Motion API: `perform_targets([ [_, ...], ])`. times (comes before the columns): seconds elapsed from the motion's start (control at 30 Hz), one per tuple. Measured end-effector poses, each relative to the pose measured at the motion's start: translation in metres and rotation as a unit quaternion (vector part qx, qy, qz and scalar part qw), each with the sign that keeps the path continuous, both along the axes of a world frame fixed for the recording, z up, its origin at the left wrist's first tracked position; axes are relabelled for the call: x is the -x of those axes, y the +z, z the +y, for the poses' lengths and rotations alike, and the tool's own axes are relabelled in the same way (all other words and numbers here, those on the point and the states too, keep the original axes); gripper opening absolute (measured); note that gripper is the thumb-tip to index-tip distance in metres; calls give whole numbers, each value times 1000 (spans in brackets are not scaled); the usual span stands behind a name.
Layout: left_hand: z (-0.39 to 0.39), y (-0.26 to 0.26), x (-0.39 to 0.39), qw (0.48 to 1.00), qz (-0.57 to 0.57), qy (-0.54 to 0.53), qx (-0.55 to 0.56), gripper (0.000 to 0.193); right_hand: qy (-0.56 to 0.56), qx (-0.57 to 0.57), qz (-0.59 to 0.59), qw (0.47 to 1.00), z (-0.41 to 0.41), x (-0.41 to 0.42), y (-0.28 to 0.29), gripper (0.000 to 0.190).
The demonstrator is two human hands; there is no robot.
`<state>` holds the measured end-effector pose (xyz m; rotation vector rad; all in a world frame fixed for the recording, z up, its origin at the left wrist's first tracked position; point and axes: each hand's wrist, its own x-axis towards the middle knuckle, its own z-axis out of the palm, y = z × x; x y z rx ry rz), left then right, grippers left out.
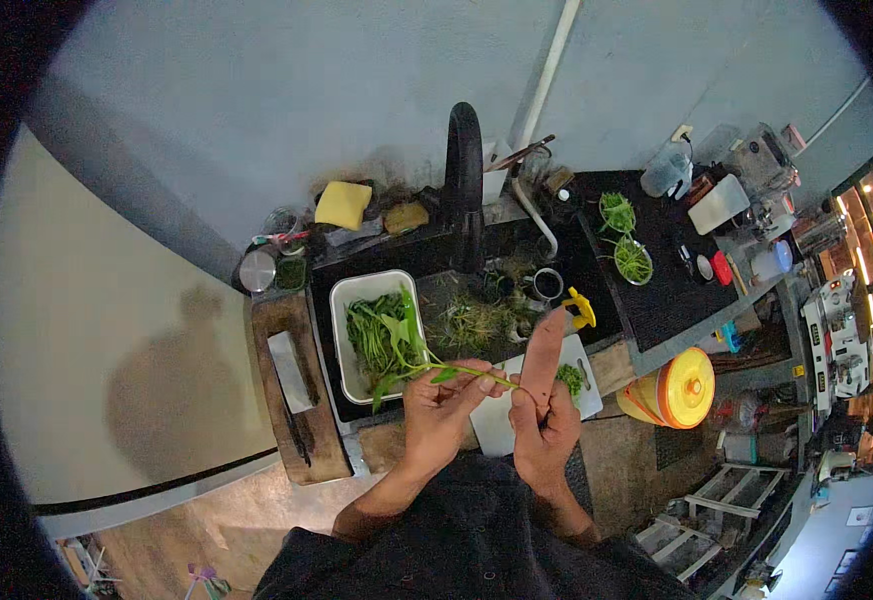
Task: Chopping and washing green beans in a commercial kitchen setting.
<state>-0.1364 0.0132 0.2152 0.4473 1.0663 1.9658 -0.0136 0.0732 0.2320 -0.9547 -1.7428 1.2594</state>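
My left hand point(440, 416) pinches a leafy green stem point(418, 364), which looks like water spinach. Its leaves reach left over a white plastic tub point(339, 352) that holds more leafy greens point(376, 330). In my right hand point(545, 442) is a broad-bladed knife point(543, 356), its blade upright, with the stem's cut end close against its base. Beneath both hands lies a white cutting board point(493, 424), partly hidden by them. Chopped greens point(570, 379) rest by its handle slot.
A black faucet point(465, 187) rises behind the dark sink, where plant scraps point(474, 319) lie. A mug point(545, 285) and a yellow spray-bottle head point(580, 307) stand right of them. Two bowls of cut greens point(633, 261) sit on the black counter. A lidded yellow bucket point(684, 388) stands at right.
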Motion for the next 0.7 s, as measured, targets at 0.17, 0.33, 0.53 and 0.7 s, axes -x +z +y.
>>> perform_targets([
  [0.17,0,3,-1,1000,6,-3,-17,16,0,25,23,999,-2,-1,-6,17],
  [0.33,-1,6,-1,999,26,-21,-20,17,-18,41,39,998,-2,0,-3,20],
  [0.53,1,12,-4,999,13,-30,-33,18,-26,41,59,997,-3,-2,-5,22],
  [0.7,3,18,-9,999,2,-34,-13,17,-12,73,144,987,-6,2,-3,21],
])
